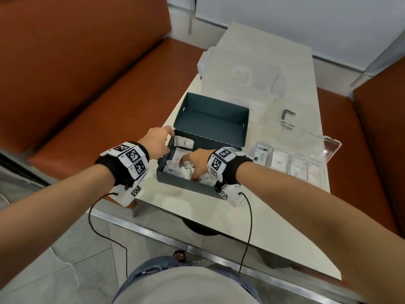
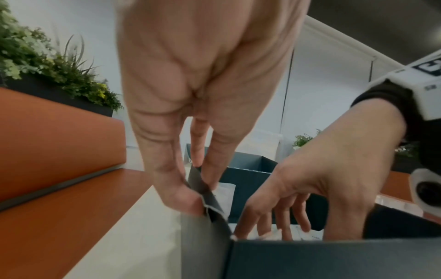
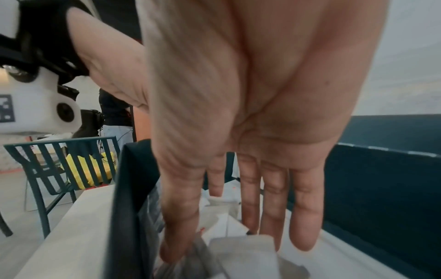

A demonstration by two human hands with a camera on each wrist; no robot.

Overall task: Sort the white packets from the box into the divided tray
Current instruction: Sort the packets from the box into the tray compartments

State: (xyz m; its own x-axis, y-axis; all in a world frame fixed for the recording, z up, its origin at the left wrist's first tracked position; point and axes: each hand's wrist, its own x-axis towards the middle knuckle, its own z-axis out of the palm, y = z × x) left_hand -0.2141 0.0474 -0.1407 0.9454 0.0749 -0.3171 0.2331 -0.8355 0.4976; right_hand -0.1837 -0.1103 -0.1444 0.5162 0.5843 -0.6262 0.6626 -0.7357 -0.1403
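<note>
The left hand (image 1: 156,141) is pinching the box (image 1: 186,183) wall at its far left corner, thumb outside and fingers (image 2: 210,166) inside, holding the dark card between them. The right hand (image 1: 197,163) is reaching down into the box just to the right of the left hand, its fingers (image 3: 274,203) lying nearly straight and spread a little over the packets (image 1: 182,170); whether the thumb and forefinger are already pinching one cannot be told, since the fingertips are sinking among the loose white paper. The packets are lying heaped in the near half of the box, under and around the right hand, with one standing against the far wall close to the left fingertips. The open lid (image 1: 211,116) is lying just beyond both hands, touching the box. The tray (image 1: 289,163) is sitting to the right of the right wrist, near the box, and some of its compartments are holding packets, one with green print. Its clear lid (image 1: 328,145) is tilting up behind it. A larger clear bin (image 1: 241,73) is standing farther off beyond the lid. All are resting on the pale table (image 1: 197,216), with orange benches (image 1: 87,73) running along both sides.
</note>
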